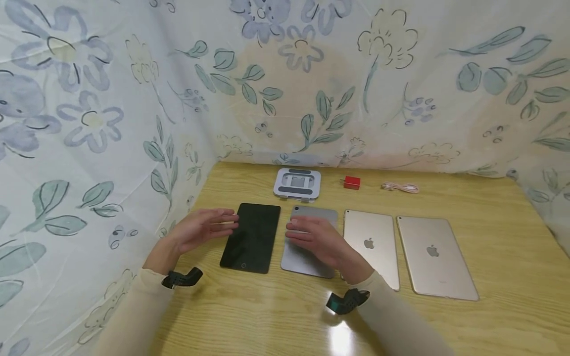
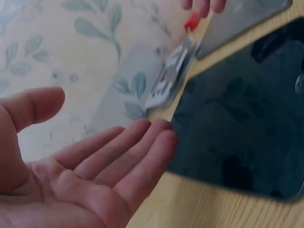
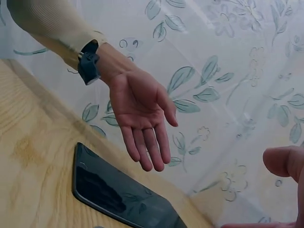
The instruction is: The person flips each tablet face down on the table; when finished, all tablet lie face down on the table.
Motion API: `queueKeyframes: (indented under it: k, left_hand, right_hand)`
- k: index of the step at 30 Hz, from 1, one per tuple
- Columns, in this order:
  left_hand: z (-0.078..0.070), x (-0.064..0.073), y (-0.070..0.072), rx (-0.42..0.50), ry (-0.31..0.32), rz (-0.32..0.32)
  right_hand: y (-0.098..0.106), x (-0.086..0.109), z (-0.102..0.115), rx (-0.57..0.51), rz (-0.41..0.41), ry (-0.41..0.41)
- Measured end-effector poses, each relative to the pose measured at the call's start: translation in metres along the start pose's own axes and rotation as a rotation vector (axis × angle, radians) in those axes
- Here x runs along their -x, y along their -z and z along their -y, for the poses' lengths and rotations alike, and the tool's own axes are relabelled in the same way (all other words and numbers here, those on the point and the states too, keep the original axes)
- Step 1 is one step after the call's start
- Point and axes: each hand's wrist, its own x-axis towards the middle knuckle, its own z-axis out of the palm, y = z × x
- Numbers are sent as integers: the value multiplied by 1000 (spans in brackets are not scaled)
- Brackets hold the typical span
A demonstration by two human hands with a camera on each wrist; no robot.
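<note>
My left hand [image 1: 202,230] hovers at the left edge of a black-screened tablet [image 1: 251,238], palm turned inward and fingers straight. In the right wrist view that same left hand [image 3: 142,114] holds nothing. Over a grey tablet [image 1: 307,262], lying face down, is my right hand [image 1: 318,240], its fingers extended and apart from any object. To its right lie two gold tablets, also backs up: one gold tablet [image 1: 371,244] partly behind my right wrist, and another gold tablet [image 1: 437,257] fully visible.
Behind the tablets sit a folded grey stand [image 1: 297,184], a red charger plug [image 1: 352,182] and a bundled pale cable [image 1: 400,187]. A floral cloth [image 1: 285,99] hangs along the back and left sides of the wooden table [image 1: 249,311].
</note>
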Motion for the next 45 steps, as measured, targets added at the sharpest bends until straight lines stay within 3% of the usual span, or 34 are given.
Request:
queueKeyframes:
  k: [4,11,24,30,39,45]
  left_hand:
    - [3,0,9,-31,31,-80]
    - [10,-3,12,-91,111,-175]
    - [12,-10,0,-127,156,-219]
    - [13,-12,-6,-186,149,-249]
    - [16,-12,-10,-234,149,-303]
    - [15,-14,-17,-234,132,-264]
  right_hand:
    - [-10,-9,-5,-20,-3,-3]
    - [-21,-18,-13,-8,23,-37]
    - [-31,-21,-17,-12,26,-70]
    - [-38,-19,-15,3,23,-86]
    - [-38,-21,-12,-154,-16,-135]
    - [-42,-20,-11,-126,19,-119]
